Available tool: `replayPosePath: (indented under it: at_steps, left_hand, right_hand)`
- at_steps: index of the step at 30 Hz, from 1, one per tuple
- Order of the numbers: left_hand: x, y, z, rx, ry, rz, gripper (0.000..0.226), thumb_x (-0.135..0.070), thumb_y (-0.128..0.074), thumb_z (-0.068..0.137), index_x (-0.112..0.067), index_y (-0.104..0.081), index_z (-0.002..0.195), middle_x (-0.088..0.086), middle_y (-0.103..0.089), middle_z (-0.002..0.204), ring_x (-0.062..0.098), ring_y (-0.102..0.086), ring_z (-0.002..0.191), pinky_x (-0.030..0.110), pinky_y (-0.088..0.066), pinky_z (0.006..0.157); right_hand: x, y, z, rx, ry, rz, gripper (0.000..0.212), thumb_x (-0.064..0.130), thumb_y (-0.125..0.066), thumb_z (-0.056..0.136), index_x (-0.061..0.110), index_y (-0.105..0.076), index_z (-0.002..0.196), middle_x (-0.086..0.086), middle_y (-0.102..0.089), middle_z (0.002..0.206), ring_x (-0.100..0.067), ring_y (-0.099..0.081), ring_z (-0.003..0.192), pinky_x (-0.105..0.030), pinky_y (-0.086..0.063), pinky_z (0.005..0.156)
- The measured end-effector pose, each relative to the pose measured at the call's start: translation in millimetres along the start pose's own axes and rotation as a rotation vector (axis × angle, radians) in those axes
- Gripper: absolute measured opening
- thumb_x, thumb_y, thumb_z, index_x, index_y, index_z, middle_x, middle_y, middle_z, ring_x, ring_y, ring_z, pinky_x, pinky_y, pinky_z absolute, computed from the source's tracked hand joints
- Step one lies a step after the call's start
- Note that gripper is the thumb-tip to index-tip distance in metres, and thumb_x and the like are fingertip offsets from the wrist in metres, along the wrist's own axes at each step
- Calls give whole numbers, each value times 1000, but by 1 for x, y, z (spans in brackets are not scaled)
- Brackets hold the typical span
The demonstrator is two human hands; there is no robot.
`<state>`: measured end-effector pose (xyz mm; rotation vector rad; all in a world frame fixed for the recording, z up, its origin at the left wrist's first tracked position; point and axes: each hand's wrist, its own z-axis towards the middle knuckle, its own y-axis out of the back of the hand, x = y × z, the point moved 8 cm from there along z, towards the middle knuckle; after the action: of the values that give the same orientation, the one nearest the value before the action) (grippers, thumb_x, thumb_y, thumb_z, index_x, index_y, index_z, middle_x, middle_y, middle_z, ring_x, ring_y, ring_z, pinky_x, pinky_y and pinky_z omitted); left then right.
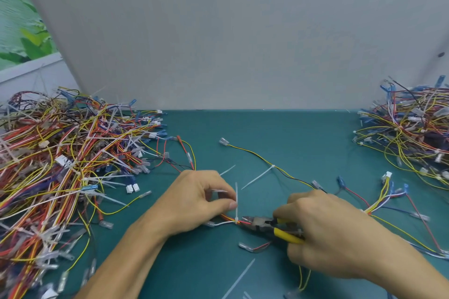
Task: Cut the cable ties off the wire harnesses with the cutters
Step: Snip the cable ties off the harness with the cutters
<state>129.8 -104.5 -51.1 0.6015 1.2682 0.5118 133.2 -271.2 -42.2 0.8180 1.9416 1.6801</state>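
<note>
Standing upright: thin translucent-white cable tie (236, 201)

A dark teal tabletop (279, 128) fills the lower half of the view, matte and evenly lit, with only soft shadows. Along its far edge stands a broad pale grey panel (230, 31), plain and smooth, its left edge running slantwise across the view. A small dark mark (441, 54) sits near the panel's right edge. Beyond the left edge is a picture of green leaves (26, 41), with a white ledge (29, 65) running beneath it.
</note>
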Motion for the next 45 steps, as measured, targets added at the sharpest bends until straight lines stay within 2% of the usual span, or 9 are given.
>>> replayPosePath:
  at_steps: [3, 8, 16, 24, 29, 34, 38, 41, 45]
  left_hand:
    - [1, -5, 1, -3, 11, -160, 6, -25, -75, 70, -27, -75, 76, -10, -67, 76, 2, -54, 62, 13, -37, 60]
    - [9, -15, 3, 54, 72, -228, 12, -5, -76, 78, -18, -75, 75, -11, -68, 76, -1, -61, 70, 13, -41, 69]
    - [6, -14, 3, 71, 80, -230, 18, -3, -74, 79, -19, -73, 71, -11, -69, 75, -5, -59, 67, 7, -40, 67]
    - [8, -14, 4, 72, 90, -219, 13, -5, -75, 79, -16, -74, 73, -7, -69, 76, -4, -58, 66, 9, -40, 67]
    - [10, -15, 4, 74, 95, -218, 15, -5, -74, 79, -17, -73, 72, -7, -70, 77, -2, -60, 70, 11, -42, 69]
    - [10, -15, 4, 65, 101, -218, 17, -6, -74, 79, -21, -72, 71, -4, -70, 79, -2, -60, 69, 10, -42, 68]
    - [11, -15, 4, 64, 103, -210, 18, -6, -74, 80, -21, -72, 71, -5, -69, 79, -2, -59, 68, 10, -42, 68]
    - [10, -15, 4, 67, 109, -215, 17, -5, -74, 80, -19, -72, 71, -8, -69, 77, -2, -59, 66, 9, -41, 66]
    - [9, -15, 4, 75, 115, -232, 17, -4, -73, 80, -18, -72, 71, -7, -68, 75, -3, -57, 64, 8, -40, 65]
  right_hand:
    - [0, -1, 2, -15, -4, 17, 21, 41, -47, 75, 22, -39, 71, 5, -47, 84, -21, -51, 86, -33, -41, 65]
    - [-2, 0, 3, -53, -13, 22, 22, 42, -47, 74, 22, -38, 71, 5, -48, 82, -19, -50, 83, -33, -41, 63]
    - [5, -4, 7, -44, 15, 2, 24, 41, -47, 74, 23, -33, 66, 4, -44, 80, -22, -51, 82, -33, -37, 61]
    - [4, -2, 6, -51, 4, 19, 22, 42, -47, 74, 22, -39, 73, 2, -49, 81, -24, -51, 82, -33, -41, 62]
    - [4, -6, 7, -15, -2, 19, 18, 35, -50, 75, 20, -39, 74, 1, -49, 83, -26, -52, 84, -33, -43, 64]
    - [9, -6, 7, -5, 9, -9, 10, 28, -46, 81, 24, -37, 79, 4, -38, 85, -28, -43, 79, -32, -33, 57]
    - [15, -8, 5, -50, 9, -45, 2, 26, -40, 86, 25, -39, 86, 3, -34, 85, -28, -35, 75, -34, -29, 59]
    - [18, -15, 7, -61, 8, -113, 7, 23, -37, 90, 22, -44, 93, 0, -33, 86, -32, -34, 71, -33, -19, 48]
    - [15, -20, 10, -73, 13, -169, 3, 19, -37, 91, 21, -38, 90, -1, -32, 84, -33, -33, 69, -32, -14, 45]
